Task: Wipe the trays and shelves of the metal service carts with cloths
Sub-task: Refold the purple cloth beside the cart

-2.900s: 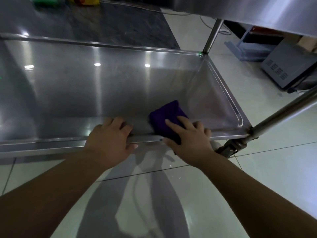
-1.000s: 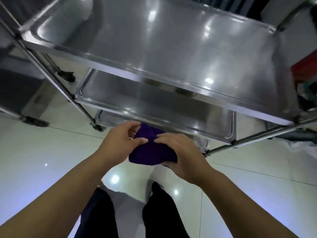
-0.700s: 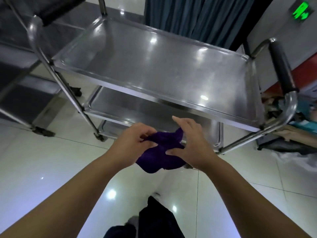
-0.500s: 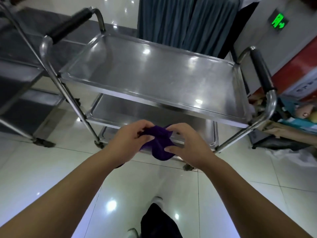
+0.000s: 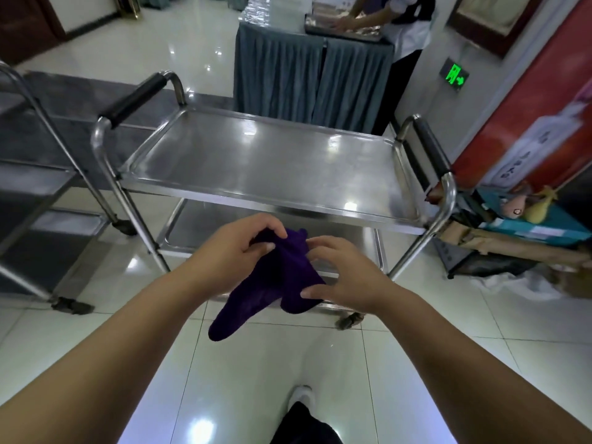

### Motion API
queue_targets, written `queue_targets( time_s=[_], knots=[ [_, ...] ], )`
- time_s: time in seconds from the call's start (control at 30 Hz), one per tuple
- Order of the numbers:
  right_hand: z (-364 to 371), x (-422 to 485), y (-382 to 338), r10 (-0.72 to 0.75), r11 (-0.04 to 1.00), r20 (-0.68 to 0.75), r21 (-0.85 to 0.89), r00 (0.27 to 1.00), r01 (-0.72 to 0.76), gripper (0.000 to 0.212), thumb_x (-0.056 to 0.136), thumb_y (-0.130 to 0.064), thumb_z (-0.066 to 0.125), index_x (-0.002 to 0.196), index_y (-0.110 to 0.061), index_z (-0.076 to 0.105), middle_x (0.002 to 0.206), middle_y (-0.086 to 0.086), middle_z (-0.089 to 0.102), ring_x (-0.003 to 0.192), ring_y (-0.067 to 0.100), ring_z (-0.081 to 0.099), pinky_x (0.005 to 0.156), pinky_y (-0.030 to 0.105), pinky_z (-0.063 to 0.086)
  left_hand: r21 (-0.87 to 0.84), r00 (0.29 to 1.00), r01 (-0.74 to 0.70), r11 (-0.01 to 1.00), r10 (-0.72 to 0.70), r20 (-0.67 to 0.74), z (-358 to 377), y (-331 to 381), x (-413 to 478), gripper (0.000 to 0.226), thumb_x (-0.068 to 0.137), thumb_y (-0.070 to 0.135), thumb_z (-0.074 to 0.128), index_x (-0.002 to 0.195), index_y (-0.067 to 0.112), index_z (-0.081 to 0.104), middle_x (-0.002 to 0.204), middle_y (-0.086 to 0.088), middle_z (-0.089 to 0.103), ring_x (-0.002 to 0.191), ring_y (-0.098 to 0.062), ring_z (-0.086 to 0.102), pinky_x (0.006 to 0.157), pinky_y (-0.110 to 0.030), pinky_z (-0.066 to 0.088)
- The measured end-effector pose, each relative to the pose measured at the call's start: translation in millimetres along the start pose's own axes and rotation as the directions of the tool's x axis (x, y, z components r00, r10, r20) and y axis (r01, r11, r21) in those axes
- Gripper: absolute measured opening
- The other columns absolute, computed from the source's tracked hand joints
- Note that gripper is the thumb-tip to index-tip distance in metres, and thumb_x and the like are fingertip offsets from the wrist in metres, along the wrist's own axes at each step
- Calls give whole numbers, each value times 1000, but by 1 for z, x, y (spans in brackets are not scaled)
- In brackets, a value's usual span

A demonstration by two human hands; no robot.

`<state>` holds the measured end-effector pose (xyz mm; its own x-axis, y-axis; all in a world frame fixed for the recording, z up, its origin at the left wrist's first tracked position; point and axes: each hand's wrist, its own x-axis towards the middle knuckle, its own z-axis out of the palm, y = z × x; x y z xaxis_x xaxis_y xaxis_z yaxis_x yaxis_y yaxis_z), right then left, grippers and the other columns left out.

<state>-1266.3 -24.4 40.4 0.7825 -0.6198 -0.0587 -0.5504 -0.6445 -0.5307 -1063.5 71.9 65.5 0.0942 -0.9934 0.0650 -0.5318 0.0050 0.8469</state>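
Observation:
A steel service cart (image 5: 266,168) with black-gripped handles at both ends stands in front of me; its bare top tray shines and a lower shelf (image 5: 205,222) shows beneath. I hold a purple cloth (image 5: 272,280) in the air before the cart's near edge. My left hand (image 5: 237,248) pinches the cloth's upper part between thumb and fingers. My right hand (image 5: 339,274) grips its right side, thumb underneath. A loose end of the cloth hangs down to the left.
A second steel cart (image 5: 35,200) stands at the left. Behind the first cart is a table with a grey skirt (image 5: 304,75), where another person (image 5: 407,30) works. Boxes and bags (image 5: 519,238) lie at the right by a red wall. Glossy tiled floor lies under my feet.
I went from wiping a low tray to standing upright before the cart. The cloth came off the tray into both hands and has unfolded, one end now hanging down.

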Motion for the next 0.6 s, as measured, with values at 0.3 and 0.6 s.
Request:
queue_targets(
  time_s=[0.3,0.6],
  knots=[
    [-47,-1,16,-79,994,20,-72,997,80,29,72,-47,75,96,-36,61,150,-12,31,143,16,9,114,39,7,107,982,-76,991,56,178,-17,41,25,30,92,12,52,86,41,58,90,15,63,83,-10,62,69,-27,54],
    [-118,4,58,64,996,-107,67,992,-57,8,82,-28,70,81,-31,63,85,-13,61,79,4,57,65,14,45,370,989,-112,922,68,131,8,66,91,44,82,9,66,82,49,49,93,16,58,85,-6,57,75,-25,49]
  ],
)
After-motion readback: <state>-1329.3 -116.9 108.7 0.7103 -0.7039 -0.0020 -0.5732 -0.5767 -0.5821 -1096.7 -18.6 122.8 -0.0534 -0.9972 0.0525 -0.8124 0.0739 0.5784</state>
